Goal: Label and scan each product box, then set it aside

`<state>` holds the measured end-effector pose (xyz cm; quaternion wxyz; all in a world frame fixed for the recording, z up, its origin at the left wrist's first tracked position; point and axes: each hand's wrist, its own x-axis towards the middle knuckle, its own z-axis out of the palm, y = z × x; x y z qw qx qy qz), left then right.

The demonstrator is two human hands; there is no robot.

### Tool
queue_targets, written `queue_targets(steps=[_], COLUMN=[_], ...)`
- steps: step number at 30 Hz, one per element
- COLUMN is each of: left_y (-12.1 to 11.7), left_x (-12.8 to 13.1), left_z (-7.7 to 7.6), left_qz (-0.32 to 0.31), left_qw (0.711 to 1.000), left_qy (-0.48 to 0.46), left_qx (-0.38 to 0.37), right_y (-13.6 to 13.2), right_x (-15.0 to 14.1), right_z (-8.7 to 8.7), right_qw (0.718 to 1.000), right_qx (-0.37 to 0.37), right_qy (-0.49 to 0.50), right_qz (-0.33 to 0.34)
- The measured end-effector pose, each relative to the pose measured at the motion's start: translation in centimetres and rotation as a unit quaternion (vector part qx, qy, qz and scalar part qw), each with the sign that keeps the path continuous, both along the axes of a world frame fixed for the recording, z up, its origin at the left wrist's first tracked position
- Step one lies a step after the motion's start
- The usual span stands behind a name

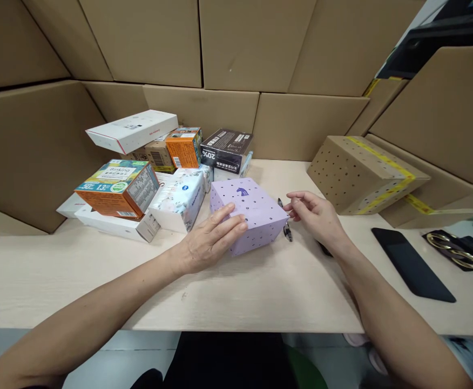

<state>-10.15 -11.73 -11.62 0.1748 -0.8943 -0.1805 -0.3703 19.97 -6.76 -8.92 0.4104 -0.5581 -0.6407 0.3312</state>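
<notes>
A lilac box with small dark markings was seen on the pale table, set at an angle in front of the person. Its top, near the left edge, was covered by the left hand, which was laid flat with the fingers extended and slightly spread — nothing was gripped by it. The right hand was held at the box's right corner, its fingers loosely bent and the thumb brought near the index finger; whether the corner was touched or anything was pinched could not be told. Just beside that corner, a pen was partly hidden by the box.

To the left, an orange "Binking" box was stacked on white boxes, and a patterned white pack was placed beside them. Behind the lilac box, a dark box was seen — marked "20%".
</notes>
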Motion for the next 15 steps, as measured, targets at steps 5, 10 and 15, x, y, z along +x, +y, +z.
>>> queue_targets(steps=[5, 10, 15], left_y=[-0.3, -0.2, -0.2], left_x=[-0.5, -0.6, -0.8], left_z=[-0.1, 0.1, 0.6], left_qz=[0.007, 0.002, 0.002], left_qw=[0.998, 0.997, 0.997], left_qy=[0.063, 0.073, 0.079], left_qx=[-0.014, 0.004, 0.01], right_y=[0.5, 0.1, -0.3], right_x=[1.2, 0.8, 0.1], right_z=[-0.4, -0.3, 0.1], right_qw=[0.966, 0.92, 0.928], right_qx=[0.034, 0.006, -0.036], right_qy=[-0.257, -0.39, -0.35], right_qz=[-0.011, 0.029, 0.123])
